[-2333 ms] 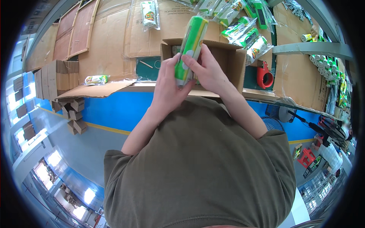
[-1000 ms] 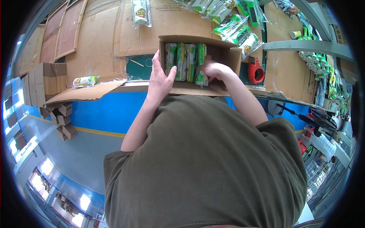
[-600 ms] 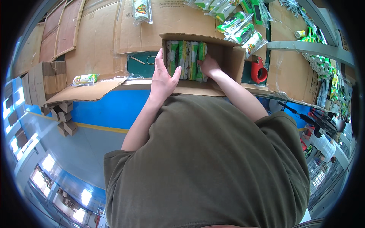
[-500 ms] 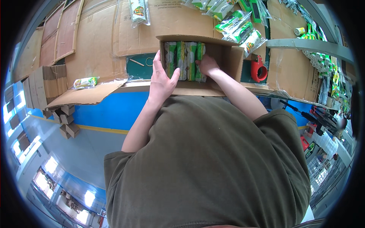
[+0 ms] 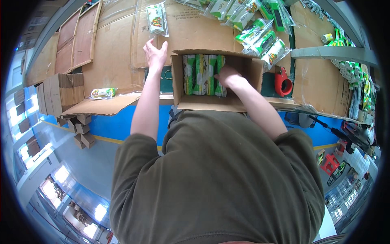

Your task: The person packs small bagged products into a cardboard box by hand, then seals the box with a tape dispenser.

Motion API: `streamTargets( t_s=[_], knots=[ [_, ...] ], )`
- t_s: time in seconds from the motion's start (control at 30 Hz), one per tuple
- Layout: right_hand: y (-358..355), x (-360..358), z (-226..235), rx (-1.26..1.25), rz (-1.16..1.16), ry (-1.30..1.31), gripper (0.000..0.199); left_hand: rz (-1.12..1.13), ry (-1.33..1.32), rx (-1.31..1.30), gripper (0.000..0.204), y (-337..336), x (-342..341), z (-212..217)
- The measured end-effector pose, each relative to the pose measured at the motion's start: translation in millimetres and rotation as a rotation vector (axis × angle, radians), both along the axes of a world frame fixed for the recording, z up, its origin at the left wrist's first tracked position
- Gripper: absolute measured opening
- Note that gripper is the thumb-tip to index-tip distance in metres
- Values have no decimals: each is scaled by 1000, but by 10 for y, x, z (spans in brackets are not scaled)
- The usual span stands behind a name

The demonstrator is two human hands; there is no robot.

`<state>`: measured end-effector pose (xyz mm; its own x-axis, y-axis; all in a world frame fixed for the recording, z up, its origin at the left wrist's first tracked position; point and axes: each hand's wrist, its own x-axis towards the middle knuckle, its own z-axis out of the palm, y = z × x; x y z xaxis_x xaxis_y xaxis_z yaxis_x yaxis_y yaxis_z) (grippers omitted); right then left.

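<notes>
In an upright-walled cardboard box [image 5: 177,81], several green-and-white packets [image 5: 200,75] stand side by side, filling its left and middle part. My right hand [image 5: 230,77] reaches into the box with its fingers closed at the rightmost packet [image 5: 220,67]; a fingertip shows over that packet's top edge, while the other fingers are mostly hidden. Left of the box, my left hand [image 5: 155,56] is off the box, raised over the cardboard-covered table with fingers spread and nothing in them. Just beyond its fingertips lies a single clear-bagged green-and-white packet [image 5: 156,19].
More bagged packets [image 5: 260,38] are heaped at the far right. A red tape dispenser [image 5: 283,82] stands right of the box. Another packet [image 5: 103,93] lies left near a cardboard flap [image 5: 101,105]. Flattened cartons [image 5: 61,91] are stacked at the left, and a grey metal bar [image 5: 333,53] crosses the right.
My left hand has left the box's left wall and moved up and left toward the lone packet, fingers spreading. My right hand stays at the rightmost packet. The whole view has shifted slightly.
</notes>
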<state>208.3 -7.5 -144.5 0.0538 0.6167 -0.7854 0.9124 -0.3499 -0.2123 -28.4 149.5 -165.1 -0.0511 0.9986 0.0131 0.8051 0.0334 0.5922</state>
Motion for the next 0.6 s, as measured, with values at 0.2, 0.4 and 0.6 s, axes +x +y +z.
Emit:
streamTargets(
  t_s=[0.2,0.4,0.6],
  knots=[
    [-321,84,1098,69,-177,349,61,378,-583,-478,83,939,-67,-516],
    [-528,286,1197,138,-479,776,64,360,-626,-526,70,1330,-72,-798],
    [-681,534,1248,151,-796,1070,51,304,-851,-525,55,1123,-80,-285]
  ],
)
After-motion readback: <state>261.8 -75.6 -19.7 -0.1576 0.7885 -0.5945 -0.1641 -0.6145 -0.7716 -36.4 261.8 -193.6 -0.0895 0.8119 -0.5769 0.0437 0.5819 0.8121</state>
